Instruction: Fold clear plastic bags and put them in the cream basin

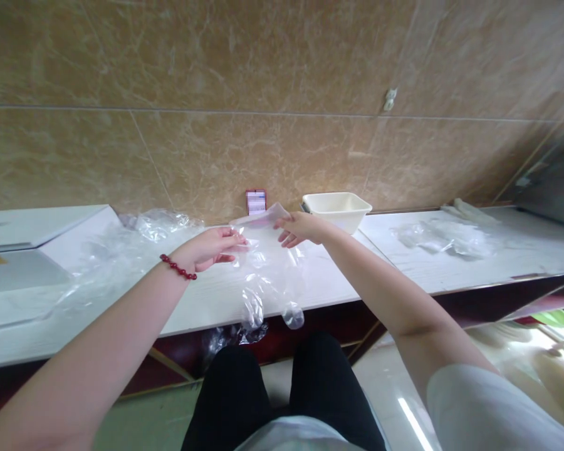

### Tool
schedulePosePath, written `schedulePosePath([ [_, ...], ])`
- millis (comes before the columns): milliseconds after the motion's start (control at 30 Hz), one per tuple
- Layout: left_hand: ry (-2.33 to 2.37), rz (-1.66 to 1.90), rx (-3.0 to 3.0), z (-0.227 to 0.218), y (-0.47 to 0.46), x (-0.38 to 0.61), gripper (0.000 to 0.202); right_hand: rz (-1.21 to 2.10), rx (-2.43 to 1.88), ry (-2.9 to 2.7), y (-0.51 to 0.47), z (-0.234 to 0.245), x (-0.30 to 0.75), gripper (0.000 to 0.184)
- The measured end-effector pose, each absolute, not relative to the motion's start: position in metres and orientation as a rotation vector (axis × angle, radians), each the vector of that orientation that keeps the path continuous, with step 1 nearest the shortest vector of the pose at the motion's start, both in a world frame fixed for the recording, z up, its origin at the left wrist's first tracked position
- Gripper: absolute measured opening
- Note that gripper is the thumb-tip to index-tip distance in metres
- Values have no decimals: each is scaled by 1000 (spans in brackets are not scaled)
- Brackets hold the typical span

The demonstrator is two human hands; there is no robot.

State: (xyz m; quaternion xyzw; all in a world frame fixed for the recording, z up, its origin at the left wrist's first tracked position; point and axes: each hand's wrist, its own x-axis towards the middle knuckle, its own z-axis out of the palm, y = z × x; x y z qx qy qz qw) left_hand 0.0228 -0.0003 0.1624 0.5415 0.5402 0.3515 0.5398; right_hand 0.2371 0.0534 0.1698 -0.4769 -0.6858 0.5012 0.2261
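Observation:
A clear plastic bag with a pale upper edge is spread in front of me on the white counter. Its crinkled lower parts hang over the counter's front edge. On its left side, my left hand, with a red bead bracelet at the wrist, has its fingertips closed at the plastic. The fingers of my right hand are bent around the bag's upper right edge. Just beyond the bag, a small phone with a lit screen leans at the wall.
A cream plastic basin stands right of my right hand. Loose clear plastic lies at left beside a white box. More plastic bags lie at right. A tiled wall closes off the back.

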Motion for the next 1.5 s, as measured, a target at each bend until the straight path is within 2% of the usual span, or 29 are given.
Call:
schedulePosePath([
  [200,1486,827,1305,160,45,31,22,966,-1159,-1875,105,157,227,5],
  [400,1686,1082,1418,171,78,36,15,445,-1124,-1909,137,162,222,9],
  [533,1733,1232,1579,173,91,32,20,192,-1023,-1875,139,166,225,12],
  [767,1638,1446,1939,164,89,23,26,168,-921,-1903,127,156,233,16],
  [900,1543,1311,2198,140,82,15,29,243,-906,-1979,118,132,237,18],
  [1100,1509,1038,2520,81,70,7,28,248,-907,-2081,91,78,241,22],
  [1300,1458,788,2587,19,51,4,32,256,-972,-2241,63,22,245,28],
  [1500,1399,649,2561,0,24,6,36,269,-879,-2434,43,4,252,29],
])
